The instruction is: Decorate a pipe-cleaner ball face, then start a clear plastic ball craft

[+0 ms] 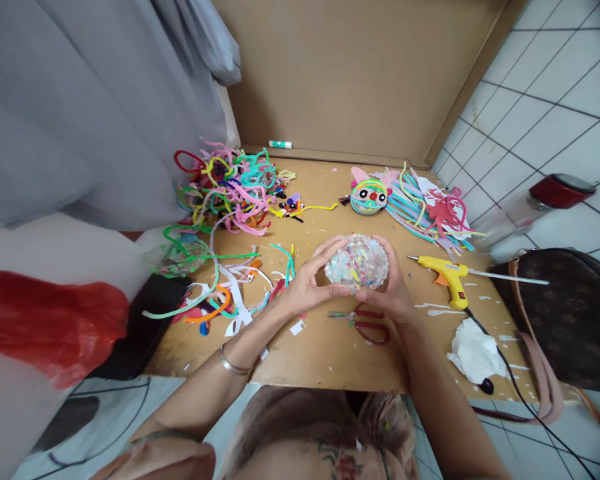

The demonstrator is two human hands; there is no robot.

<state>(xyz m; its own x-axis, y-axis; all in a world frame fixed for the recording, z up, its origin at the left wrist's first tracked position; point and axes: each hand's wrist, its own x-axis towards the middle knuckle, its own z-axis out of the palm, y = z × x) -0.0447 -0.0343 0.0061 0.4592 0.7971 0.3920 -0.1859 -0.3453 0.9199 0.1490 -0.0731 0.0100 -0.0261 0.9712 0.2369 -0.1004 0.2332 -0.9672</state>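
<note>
Between my two hands is a clear, rounded, bowl-like piece point(357, 262) speckled with coloured bits; its exact kind is hard to make out. My left hand point(321, 275) wraps its left side, the thumb along the near edge. On the other side, my right hand point(387, 287) grips the right edge with fingers curled round. Just below the piece, red-handled scissors point(371, 332) lie on the table point(300, 370). Beyond it sits a round face craft point(369, 195) wound from coloured pipe cleaners, with googly eyes and a red nose.
A heap of pipe cleaners point(230, 190) fills the back left, with paper scraps point(237, 300) nearer. At right lie a yellow glue gun point(447, 275) with its cord, crumpled white tissue point(475, 350), a brown bag point(570, 313) and a red-lidded bottle point(563, 191). A glue stick point(281, 144) rests at the back.
</note>
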